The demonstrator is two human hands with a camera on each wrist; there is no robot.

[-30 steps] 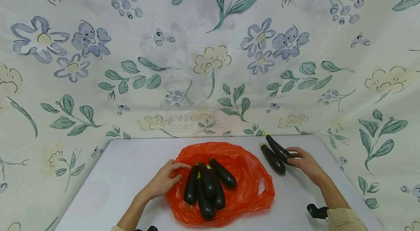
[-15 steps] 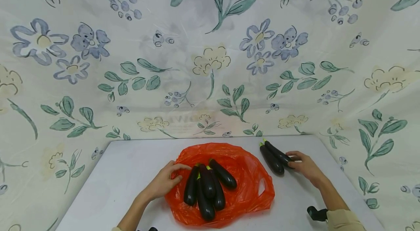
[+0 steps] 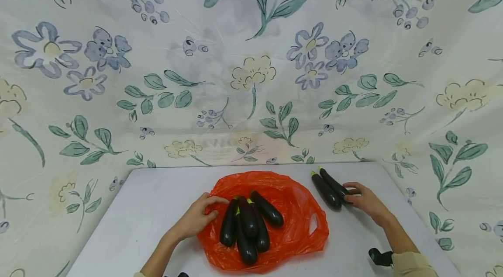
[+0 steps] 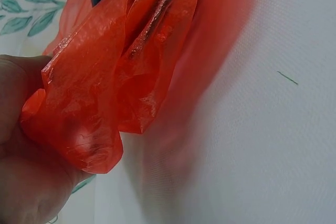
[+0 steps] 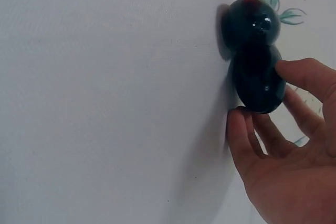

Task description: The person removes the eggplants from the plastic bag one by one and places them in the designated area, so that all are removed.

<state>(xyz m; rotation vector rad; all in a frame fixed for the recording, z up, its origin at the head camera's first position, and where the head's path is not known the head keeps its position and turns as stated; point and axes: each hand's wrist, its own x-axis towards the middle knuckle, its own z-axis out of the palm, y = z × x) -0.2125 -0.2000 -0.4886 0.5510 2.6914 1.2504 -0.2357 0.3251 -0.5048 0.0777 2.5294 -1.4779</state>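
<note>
My right hand grips the rounded bottom end of an eggplant, thumb on one side and fingers on the other. This eggplant lies right alongside a second eggplant near the table's back right; both green stems point away from me. In the right wrist view the held eggplant shows its dark, glossy end between thumb and fingers. My left hand holds the left edge of a red plastic bag. Crumpled bag film sits between thumb and fingers in the left wrist view. Several eggplants lie bunched on the bag.
A white table carries everything, with a flower-printed cloth rising behind its back edge and at its sides. The bag's handle hole faces the two eggplants' side. A black device is strapped near the right wrist.
My right hand has drawn its eggplant slightly toward me, and its stem end now sits closer to the neighbouring eggplant's stem. The left hand and bag look unchanged.
</note>
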